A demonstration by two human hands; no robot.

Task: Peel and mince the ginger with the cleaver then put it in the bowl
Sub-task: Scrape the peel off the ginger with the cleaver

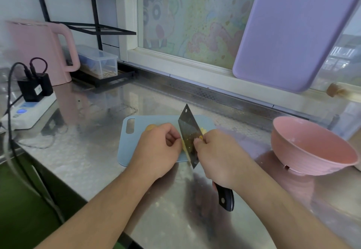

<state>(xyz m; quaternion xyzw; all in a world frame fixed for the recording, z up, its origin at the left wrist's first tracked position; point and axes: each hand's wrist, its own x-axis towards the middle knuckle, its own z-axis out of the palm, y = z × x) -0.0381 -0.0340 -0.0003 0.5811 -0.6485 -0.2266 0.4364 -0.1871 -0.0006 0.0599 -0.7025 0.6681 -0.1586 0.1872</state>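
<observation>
Right hand (218,158) grips the cleaver (190,137), blade down on the board (130,141). Left hand (158,147) curls over the ginger (184,145), mostly hidden. Bowl (312,149) sits well right on the desk (93,143).

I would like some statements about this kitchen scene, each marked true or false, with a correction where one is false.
1. The right hand grips the cleaver. True.
2. The pink bowl holds minced ginger. False: its inside shows nothing in it.
3. The left hand rests on the blue cutting board, beside the blade. True.
4. The bowl stands to the left of the cutting board. False: it stands to the right.
5. A pink kettle stands at the far left of the counter. True.
</observation>
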